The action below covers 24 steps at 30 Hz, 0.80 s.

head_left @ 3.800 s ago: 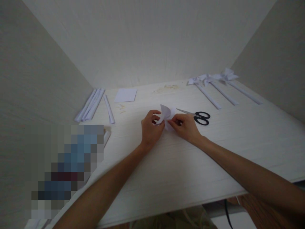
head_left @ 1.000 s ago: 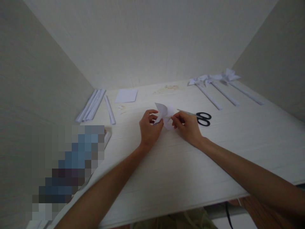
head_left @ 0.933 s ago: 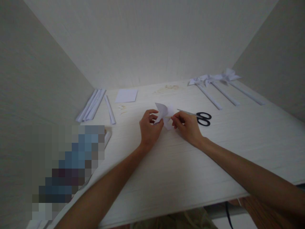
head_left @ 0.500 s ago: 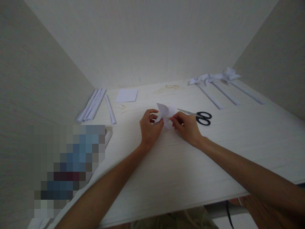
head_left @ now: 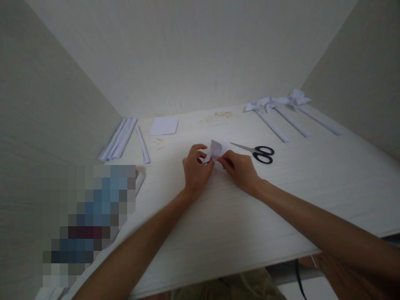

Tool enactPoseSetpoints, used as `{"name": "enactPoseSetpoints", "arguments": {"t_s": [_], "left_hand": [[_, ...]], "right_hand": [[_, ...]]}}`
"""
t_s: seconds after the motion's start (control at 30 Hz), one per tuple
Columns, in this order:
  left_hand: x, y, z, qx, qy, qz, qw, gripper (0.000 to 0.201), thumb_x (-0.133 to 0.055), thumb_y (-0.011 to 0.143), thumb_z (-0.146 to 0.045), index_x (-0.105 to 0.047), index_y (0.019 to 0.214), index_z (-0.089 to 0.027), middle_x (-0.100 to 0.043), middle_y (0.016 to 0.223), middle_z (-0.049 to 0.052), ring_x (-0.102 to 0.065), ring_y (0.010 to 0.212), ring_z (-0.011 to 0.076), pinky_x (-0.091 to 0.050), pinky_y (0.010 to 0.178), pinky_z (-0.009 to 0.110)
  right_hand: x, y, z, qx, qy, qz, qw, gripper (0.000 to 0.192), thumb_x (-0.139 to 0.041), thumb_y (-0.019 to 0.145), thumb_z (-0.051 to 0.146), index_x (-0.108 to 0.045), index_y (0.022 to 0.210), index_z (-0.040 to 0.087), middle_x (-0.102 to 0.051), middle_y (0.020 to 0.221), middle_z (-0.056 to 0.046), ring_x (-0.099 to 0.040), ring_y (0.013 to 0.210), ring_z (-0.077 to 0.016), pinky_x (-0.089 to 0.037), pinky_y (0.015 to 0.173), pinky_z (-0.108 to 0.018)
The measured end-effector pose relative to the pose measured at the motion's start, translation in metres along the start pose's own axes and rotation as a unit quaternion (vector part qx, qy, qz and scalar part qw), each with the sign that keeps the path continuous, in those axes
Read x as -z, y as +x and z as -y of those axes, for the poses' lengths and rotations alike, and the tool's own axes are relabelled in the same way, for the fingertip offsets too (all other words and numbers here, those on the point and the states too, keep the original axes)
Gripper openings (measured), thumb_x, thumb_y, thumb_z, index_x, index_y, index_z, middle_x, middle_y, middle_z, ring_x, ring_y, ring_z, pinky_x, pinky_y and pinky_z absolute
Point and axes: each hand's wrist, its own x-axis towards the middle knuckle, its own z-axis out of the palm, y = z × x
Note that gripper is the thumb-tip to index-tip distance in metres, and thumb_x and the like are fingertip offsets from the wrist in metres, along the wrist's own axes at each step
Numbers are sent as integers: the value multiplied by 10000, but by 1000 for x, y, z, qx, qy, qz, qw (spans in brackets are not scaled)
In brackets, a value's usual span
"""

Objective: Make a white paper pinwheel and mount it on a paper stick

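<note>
A folded white paper pinwheel [head_left: 215, 148] sits between my hands above the table, its blades curled up. My left hand [head_left: 197, 168] pinches it from the left, thumb and fingers closed on the paper. Against its right side, the fingertips of my right hand [head_left: 239, 168] are pressed together at the middle of the pinwheel, on what looks like a thin pale stick, now mostly hidden by the fingers. Just beyond my right hand lie black-handled scissors [head_left: 258, 153], blades pointing left.
Three paper pinwheels on rolled-paper sticks [head_left: 271, 125] lie at the back right. Back left are several rolled paper tubes [head_left: 120, 139], a single tube [head_left: 143, 144], and a square paper sheet [head_left: 164, 126]. Small tan scraps [head_left: 159, 143] lie near it. Walls enclose the white table [head_left: 193, 233]; a blurred patch covers the left.
My right hand has moved slightly left, closer to the pinwheel, and its fingertips now meet the centre. The pinwheel's upper blade has turned a little. The view has shifted slightly.
</note>
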Motion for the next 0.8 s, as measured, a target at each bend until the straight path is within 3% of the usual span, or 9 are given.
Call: {"name": "enactPoseSetpoints", "arguments": {"t_s": [0.23, 0.5, 0.8], "left_hand": [[-1, 3, 5, 32, -36, 12, 999, 274, -585, 567, -108, -508, 817, -189, -528, 521, -66, -499, 459, 80, -351, 433, 180], [-1, 4, 5, 50, -58, 19, 997, 277, -594, 565, -118, -505, 819, -182, -531, 531, -59, -508, 476, 83, -349, 427, 171], [-1, 4, 8, 35, -73, 25, 996, 268, -594, 590, -135, -498, 835, -186, -543, 549, -56, -520, 493, 84, -375, 449, 178]], "right_hand": [[-2, 0, -3, 45, 28, -25, 998, 272, -422, 844, 323, -532, 651, 167, -598, 595, -25, -512, 520, -109, -337, 515, -213], [-3, 0, -4, 28, 18, -19, 999, 334, -430, 833, 375, -512, 586, 166, -551, 519, -7, -449, 455, -91, -287, 460, -210], [-2, -1, -6, 55, 83, -10, 995, 223, -482, 814, 283, -567, 641, 170, -583, 624, -18, -491, 525, -96, -341, 500, -200]]}}
